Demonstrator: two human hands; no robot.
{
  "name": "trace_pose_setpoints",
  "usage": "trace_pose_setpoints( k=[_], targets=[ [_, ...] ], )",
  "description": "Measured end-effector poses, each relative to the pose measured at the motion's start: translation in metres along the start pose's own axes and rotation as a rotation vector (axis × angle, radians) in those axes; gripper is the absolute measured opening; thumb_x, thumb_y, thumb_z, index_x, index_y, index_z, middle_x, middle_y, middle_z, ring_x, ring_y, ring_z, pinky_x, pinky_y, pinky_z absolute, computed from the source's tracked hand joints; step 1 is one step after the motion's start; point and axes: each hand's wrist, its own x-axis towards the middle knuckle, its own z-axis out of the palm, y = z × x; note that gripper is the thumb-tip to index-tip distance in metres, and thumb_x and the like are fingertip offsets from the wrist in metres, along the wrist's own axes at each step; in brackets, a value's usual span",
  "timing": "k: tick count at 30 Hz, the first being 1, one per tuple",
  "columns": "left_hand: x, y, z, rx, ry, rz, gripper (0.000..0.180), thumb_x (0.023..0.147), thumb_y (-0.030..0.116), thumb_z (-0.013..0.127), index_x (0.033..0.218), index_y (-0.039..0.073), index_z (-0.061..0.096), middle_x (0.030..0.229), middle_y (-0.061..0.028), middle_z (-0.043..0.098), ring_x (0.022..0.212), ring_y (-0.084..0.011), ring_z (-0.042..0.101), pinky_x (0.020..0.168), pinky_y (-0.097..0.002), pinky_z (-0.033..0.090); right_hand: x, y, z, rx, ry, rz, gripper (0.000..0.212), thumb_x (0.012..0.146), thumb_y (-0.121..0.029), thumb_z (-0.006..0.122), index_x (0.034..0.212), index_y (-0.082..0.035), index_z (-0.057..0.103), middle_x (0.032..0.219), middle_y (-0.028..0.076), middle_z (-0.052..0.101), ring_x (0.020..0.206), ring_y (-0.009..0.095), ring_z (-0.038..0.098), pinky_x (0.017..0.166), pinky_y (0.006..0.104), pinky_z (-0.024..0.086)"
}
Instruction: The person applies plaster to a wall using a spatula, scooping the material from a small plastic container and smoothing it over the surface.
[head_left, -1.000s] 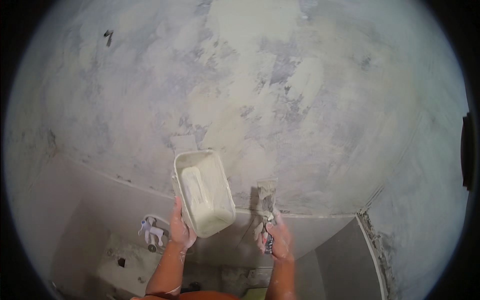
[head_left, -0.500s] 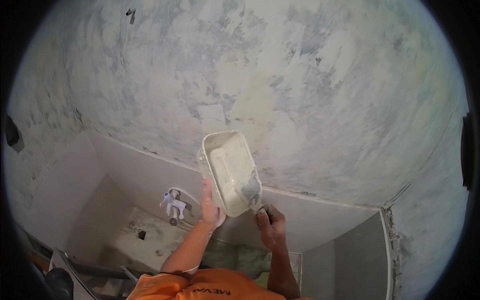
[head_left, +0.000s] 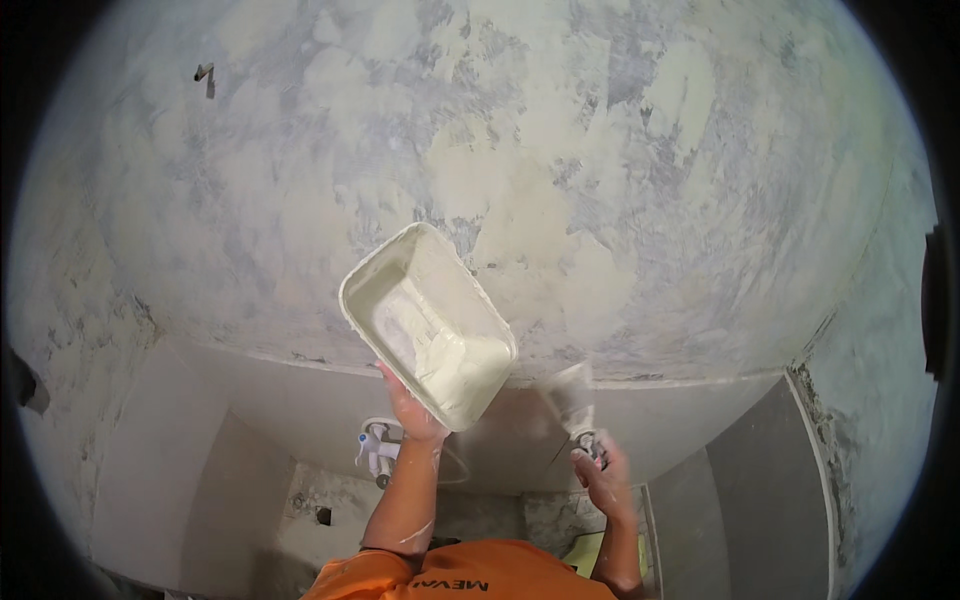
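My left hand (head_left: 418, 415) grips a cream rectangular tub (head_left: 362, 290) by its side and underside, its open top tilted toward me. Pale filler paste (head_left: 440, 360) is smeared inside and heaped at the lower right end. Most of the fingers are hidden behind the tub. Off to the right, my right hand (head_left: 606, 475) is closed round the handle of a putty knife (head_left: 572, 398). The wide blade points up and is blurred by motion, apart from the tub and in front of the wall's lower edge.
A patchy plastered wall (head_left: 300, 180) fills the upper view, with a short pipe stub (head_left: 204, 74) at upper left. Smooth grey panels (head_left: 270, 385) line the lower wall. Below stands a white and blue tap (head_left: 378, 450) with a hose, above a rough floor with a drain hole (head_left: 323, 516).
The putty knife has left the tub and swung right with my right hand. The tub has moved slightly left and tipped further over. The whole view has shifted too.
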Motion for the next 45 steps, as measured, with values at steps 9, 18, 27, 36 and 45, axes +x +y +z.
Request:
trace_pose_setpoints(
  k=[9, 18, 27, 36, 45],
  targets=[
    [-0.018, -0.035, 0.034, 0.181, 0.182, -0.139, 0.077, 0.103, 0.065, 0.026, 0.157, 0.01, 0.025, 0.15, -0.0091, 0.042, 0.134, -0.0253, 0.047, 0.112, -0.0441, 0.041, 0.002, -0.05, 0.062, -0.292, 0.263, -0.318, 0.033, 0.094, -0.009, 0.063, 0.125, 0.002, 0.058, 0.094, 0.007, 0.059, 0.082, 0.017, 0.053, 0.077, 0.0319, 0.046],
    [-0.01, -0.053, 0.05, 0.106, 0.252, -0.226, 0.076, 0.103, 0.065, 0.028, 0.156, 0.011, 0.028, 0.151, -0.0082, 0.042, 0.134, -0.0255, 0.046, 0.111, -0.0433, 0.041, -0.006, 0.012, 0.068, -0.66, 0.453, -0.476, 0.031, 0.088, -0.002, 0.056, 0.117, 0.006, 0.051, 0.104, 0.027, 0.056, 0.096, 0.046, 0.054, 0.086, 0.0485, 0.044],
    [0.001, -0.062, -0.014, 0.066, 0.119, -0.271, 0.08, 0.102, 0.062, 0.037, 0.154, 0.003, 0.026, 0.147, -0.0131, 0.045, 0.135, -0.028, 0.047, 0.109, -0.0449, 0.044, -0.07, -0.018, 0.005, -0.64, 0.528, -0.192, 0.043, 0.079, -0.003, 0.068, 0.121, 0.005, 0.059, 0.11, 0.022, 0.059, 0.1, 0.038, 0.058, 0.093, 0.0377, 0.046],
    [-0.009, -0.057, 0.025, 0.24, -0.079, -0.588, 0.093, 0.096, 0.041, 0.062, 0.158, 0.0, 0.007, 0.15, -0.018, 0.034, 0.135, -0.0269, 0.042, 0.111, -0.0422, 0.038, -0.106, -0.088, -0.008, -0.264, 0.757, -0.168, 0.017, 0.082, 0.003, 0.073, 0.099, 0.002, 0.067, 0.079, -0.003, 0.055, 0.075, 0.005, 0.049, 0.068, 0.0221, 0.043],
    [-0.038, -0.085, 0.037, 0.278, -0.308, -0.787, 0.089, 0.093, 0.039, 0.067, 0.154, -0.006, 0.021, 0.143, -0.0157, 0.044, 0.131, -0.022, 0.043, 0.11, -0.0364, 0.037, -0.104, -0.086, 0.014, 0.05, 0.926, -0.439, 0.015, 0.096, -0.004, 0.062, 0.11, 0.0, 0.056, 0.089, 0.006, 0.063, 0.072, 0.01, 0.057, 0.063, 0.0256, 0.05]
  ],
)
